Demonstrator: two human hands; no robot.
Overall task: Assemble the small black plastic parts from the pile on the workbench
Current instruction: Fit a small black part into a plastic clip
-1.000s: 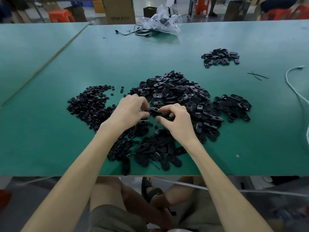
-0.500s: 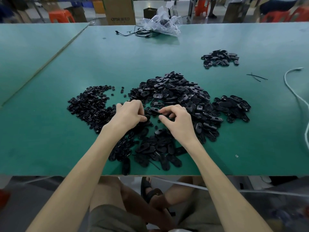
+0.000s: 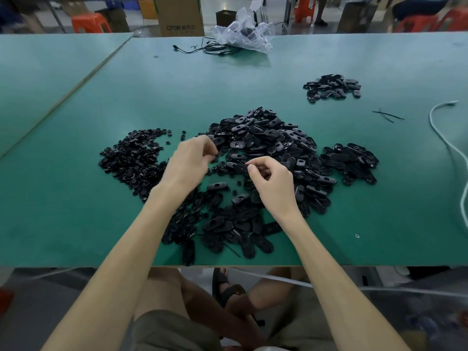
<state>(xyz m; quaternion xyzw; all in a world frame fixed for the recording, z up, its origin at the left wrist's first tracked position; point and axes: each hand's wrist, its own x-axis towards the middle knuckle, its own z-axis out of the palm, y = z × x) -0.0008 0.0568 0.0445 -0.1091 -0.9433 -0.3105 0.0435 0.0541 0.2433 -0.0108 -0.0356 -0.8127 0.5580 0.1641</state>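
The right hand (image 3: 274, 184) pinches an oval part (image 3: 239, 168) at its fingertips, over the pile (image 3: 266, 138). The left hand (image 3: 188, 162), blurred, curls just beside the part; whether it grips anything cannot be told.

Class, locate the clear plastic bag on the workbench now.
In the head view the bag lies at the far edge of the bench, right of a black cable, beyond the main pile.

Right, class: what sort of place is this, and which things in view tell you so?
Probably a factory assembly floor: a long green workbench heaped with identical black plastic parts, a cardboard box and red stools behind.
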